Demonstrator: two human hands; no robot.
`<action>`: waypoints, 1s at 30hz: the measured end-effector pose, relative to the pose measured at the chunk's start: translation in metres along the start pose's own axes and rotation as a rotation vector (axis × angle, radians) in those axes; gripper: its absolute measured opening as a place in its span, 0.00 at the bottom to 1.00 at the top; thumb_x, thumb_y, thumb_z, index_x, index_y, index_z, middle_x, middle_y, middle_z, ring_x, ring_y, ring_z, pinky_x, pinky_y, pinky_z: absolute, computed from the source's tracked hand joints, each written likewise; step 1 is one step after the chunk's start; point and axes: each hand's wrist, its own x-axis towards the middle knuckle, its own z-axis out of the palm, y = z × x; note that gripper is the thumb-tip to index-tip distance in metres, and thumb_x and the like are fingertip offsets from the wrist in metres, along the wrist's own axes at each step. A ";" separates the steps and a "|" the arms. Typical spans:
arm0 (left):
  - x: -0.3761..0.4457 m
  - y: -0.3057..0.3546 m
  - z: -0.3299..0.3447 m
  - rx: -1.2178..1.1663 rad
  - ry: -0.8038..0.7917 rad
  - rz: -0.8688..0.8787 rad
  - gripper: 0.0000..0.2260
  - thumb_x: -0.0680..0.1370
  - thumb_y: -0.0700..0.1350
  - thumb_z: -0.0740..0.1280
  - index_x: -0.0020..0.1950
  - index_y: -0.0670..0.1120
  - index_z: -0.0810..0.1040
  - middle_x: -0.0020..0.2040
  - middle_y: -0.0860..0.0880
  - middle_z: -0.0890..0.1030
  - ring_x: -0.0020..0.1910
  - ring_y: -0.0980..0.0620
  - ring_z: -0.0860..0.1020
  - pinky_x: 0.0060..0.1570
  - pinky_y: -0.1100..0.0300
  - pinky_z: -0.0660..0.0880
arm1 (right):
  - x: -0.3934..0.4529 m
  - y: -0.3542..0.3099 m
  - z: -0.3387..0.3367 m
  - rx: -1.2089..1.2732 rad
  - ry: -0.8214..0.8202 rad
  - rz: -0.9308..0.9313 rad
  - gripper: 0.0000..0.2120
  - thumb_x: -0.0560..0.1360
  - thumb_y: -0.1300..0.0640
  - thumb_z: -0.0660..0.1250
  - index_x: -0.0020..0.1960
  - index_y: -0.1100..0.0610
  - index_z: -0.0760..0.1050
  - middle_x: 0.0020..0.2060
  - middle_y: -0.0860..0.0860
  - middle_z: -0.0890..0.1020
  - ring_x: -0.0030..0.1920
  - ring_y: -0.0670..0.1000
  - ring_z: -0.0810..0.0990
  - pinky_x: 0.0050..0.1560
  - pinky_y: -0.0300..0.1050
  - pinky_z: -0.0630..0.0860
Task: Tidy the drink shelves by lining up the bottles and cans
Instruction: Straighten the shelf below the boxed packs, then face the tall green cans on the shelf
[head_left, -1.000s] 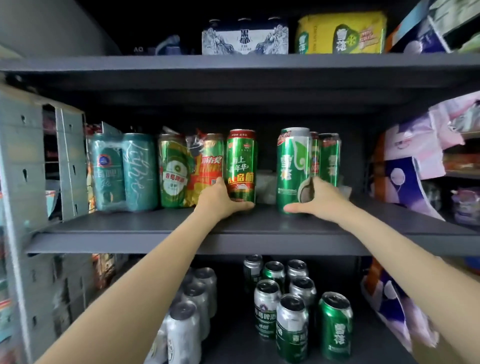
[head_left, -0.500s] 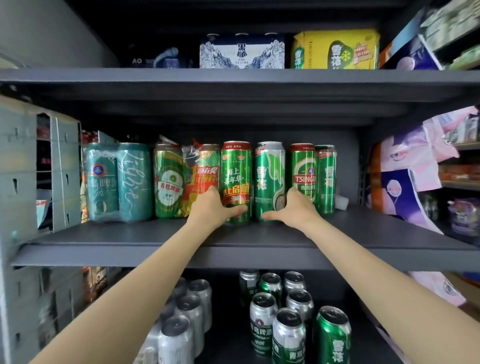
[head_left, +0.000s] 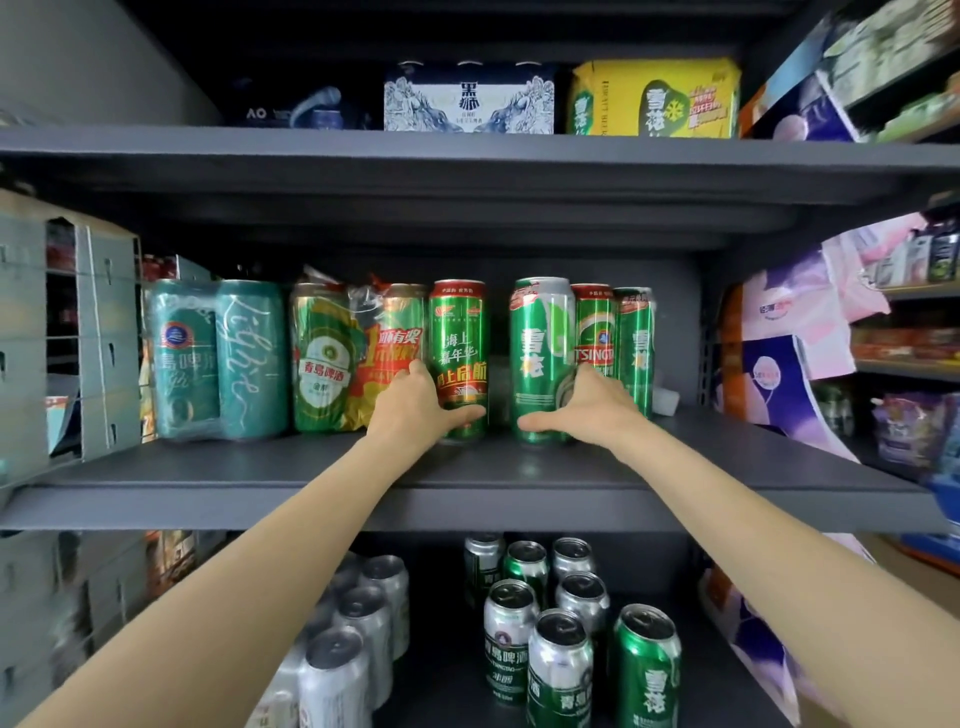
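While both hands work middle shelf, step in hand: aligning single cans into row. Left hand grasps red-green can, thumb across its base, fingers curled behind. Right hand grasps green can low down, same way. Both cans upright, mid-shelf, set back from front edge, gap between them. Wrapped pack touches red-green can's left; Tsingtao can just behind green can. Next move, likely: slide cans together, close gap, square labels forward without tipping neighbours.
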 end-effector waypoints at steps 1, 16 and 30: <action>0.002 0.002 0.000 0.016 -0.013 0.001 0.37 0.70 0.63 0.67 0.66 0.37 0.62 0.58 0.41 0.74 0.53 0.43 0.76 0.45 0.56 0.73 | -0.003 0.007 -0.006 0.028 -0.003 0.006 0.29 0.65 0.44 0.75 0.55 0.58 0.65 0.51 0.52 0.75 0.47 0.51 0.72 0.52 0.48 0.74; 0.014 0.119 0.035 -0.379 -0.190 0.094 0.30 0.75 0.54 0.68 0.65 0.37 0.58 0.62 0.40 0.72 0.59 0.43 0.74 0.52 0.53 0.72 | 0.000 0.084 -0.035 0.241 0.154 0.179 0.44 0.64 0.49 0.78 0.72 0.60 0.59 0.68 0.58 0.66 0.66 0.57 0.67 0.63 0.49 0.67; 0.001 0.095 0.026 -0.298 -0.196 0.145 0.27 0.74 0.56 0.67 0.60 0.37 0.63 0.46 0.45 0.75 0.45 0.49 0.76 0.39 0.59 0.74 | 0.001 0.086 -0.039 0.272 0.151 0.110 0.35 0.65 0.54 0.78 0.67 0.58 0.66 0.60 0.54 0.76 0.57 0.53 0.75 0.57 0.45 0.72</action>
